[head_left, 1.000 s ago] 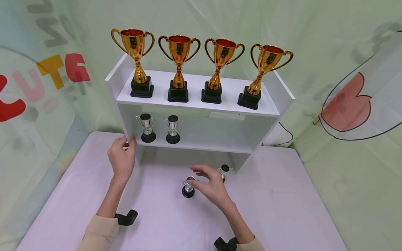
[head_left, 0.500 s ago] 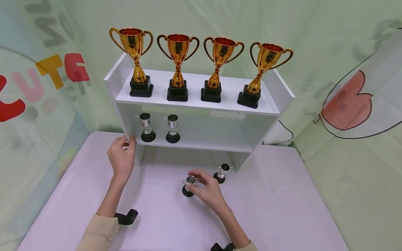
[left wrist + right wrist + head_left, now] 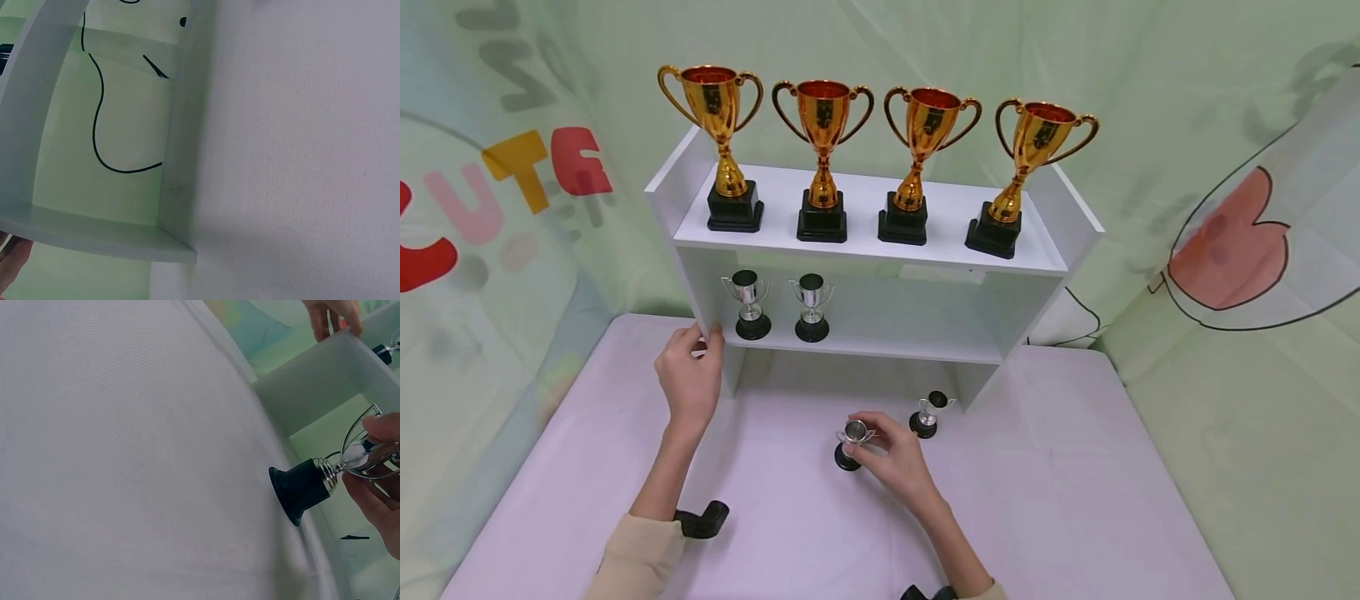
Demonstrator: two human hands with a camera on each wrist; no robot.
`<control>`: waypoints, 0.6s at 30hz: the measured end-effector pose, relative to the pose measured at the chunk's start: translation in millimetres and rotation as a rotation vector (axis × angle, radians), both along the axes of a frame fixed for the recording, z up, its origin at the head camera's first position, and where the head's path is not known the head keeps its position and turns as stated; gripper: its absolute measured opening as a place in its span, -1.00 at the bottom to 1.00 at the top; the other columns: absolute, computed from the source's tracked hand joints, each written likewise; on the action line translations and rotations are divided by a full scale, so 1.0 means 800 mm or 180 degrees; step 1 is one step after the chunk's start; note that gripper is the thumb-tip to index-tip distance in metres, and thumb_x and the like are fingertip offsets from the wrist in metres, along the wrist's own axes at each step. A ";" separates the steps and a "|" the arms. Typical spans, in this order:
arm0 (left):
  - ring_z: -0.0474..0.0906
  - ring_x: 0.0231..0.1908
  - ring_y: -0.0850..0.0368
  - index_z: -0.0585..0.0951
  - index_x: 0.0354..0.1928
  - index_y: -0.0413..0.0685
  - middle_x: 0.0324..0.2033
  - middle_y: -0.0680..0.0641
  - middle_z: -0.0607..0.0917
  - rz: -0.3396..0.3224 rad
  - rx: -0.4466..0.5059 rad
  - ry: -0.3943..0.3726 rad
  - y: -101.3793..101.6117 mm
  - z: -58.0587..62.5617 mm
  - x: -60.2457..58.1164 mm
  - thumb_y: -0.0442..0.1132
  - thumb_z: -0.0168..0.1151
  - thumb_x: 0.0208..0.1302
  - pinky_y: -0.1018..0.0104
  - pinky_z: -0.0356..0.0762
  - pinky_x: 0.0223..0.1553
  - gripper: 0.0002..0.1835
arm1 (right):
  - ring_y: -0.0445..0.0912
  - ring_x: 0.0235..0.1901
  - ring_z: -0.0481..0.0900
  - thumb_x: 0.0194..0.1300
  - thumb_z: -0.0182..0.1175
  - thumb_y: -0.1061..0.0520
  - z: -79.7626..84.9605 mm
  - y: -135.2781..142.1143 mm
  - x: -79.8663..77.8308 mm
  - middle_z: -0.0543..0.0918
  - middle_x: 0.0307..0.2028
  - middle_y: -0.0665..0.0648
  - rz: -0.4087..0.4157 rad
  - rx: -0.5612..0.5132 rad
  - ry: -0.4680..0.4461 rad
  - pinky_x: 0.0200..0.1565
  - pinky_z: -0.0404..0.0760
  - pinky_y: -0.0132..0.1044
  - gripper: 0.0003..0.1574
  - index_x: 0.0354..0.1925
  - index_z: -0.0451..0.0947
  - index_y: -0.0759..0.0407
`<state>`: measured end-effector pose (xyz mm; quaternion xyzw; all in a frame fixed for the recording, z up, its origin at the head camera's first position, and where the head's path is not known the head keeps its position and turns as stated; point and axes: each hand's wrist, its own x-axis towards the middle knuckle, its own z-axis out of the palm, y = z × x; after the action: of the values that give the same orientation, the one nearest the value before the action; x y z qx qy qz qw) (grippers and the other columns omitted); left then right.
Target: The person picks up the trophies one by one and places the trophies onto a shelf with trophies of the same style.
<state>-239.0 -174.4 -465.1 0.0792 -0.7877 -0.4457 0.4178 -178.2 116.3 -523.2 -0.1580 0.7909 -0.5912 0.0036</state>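
A small silver trophy cup (image 3: 853, 432) with a black base stands on the table in front of the shelf. My right hand (image 3: 901, 467) pinches its cup between thumb and fingers; in the right wrist view the trophy's black base (image 3: 302, 487) shows below the fingers. My left hand (image 3: 691, 379) grips the front edge of the white shelf's (image 3: 917, 321) left side panel, and its fingers (image 3: 15, 259) appear at the panel in the left wrist view. Another silver trophy (image 3: 927, 415) stands right of my right hand, near the shelf's right leg.
Two silver trophies, one (image 3: 750, 304) left of the other (image 3: 812, 308), stand on the middle shelf's left part. Several gold trophies (image 3: 822, 142) line the top board. A white cloth covers the table (image 3: 1060, 483); printed green fabric (image 3: 1210, 400) hangs behind.
My right hand has moved slightly left and down to the small silver trophy, its fingers closing around the cup. The left hand stays on the shelf panel.
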 end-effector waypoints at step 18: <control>0.71 -0.41 -0.27 0.78 -0.17 -0.33 -0.37 -0.35 0.74 0.0003 0.0003 -0.0001 0.000 -0.001 -0.001 -0.35 0.25 0.35 0.85 0.26 -0.36 -0.81 | 0.00 -0.05 0.76 0.15 0.46 0.35 0.004 -0.001 0.004 0.75 -0.10 0.16 -0.0082 0.0037 -0.0194 0.05 0.70 -0.31 -0.51 0.07 0.67 0.16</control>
<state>-239.5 -174.6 -465.8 0.0799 -0.7875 -0.4459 0.4179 -174.9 115.8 -519.6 -0.1297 0.7957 -0.5912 0.0209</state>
